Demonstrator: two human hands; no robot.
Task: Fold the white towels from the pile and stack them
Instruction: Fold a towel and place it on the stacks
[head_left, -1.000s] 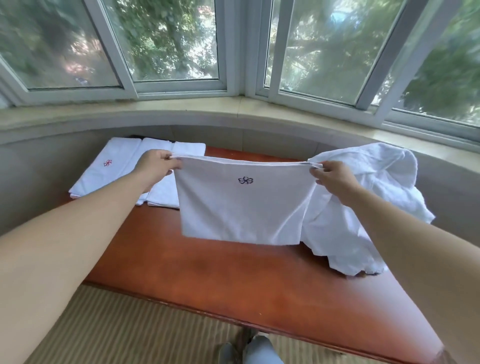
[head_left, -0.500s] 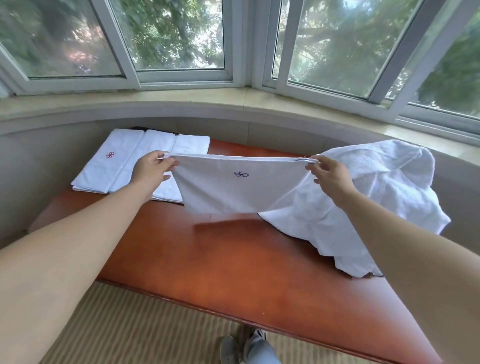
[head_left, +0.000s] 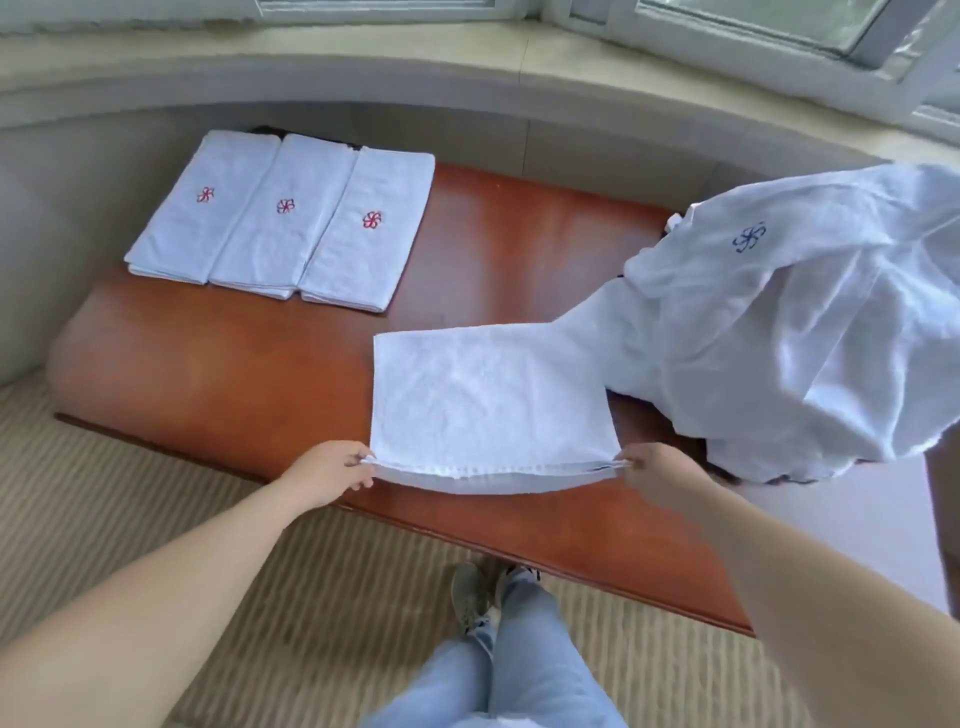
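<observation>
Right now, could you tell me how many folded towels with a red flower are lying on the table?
3, side by side at the table's far left: the left towel, the middle towel and the right towel. More layers may lie hidden beneath them.

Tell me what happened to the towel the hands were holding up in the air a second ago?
The left hand and right hand brought the half-folded white towel down and toward the person; it now lies flat on the reddish-brown wooden table, its near corners still pinched. The three folded white towels with red flowers and the rumpled white towel pile stayed put.
</observation>
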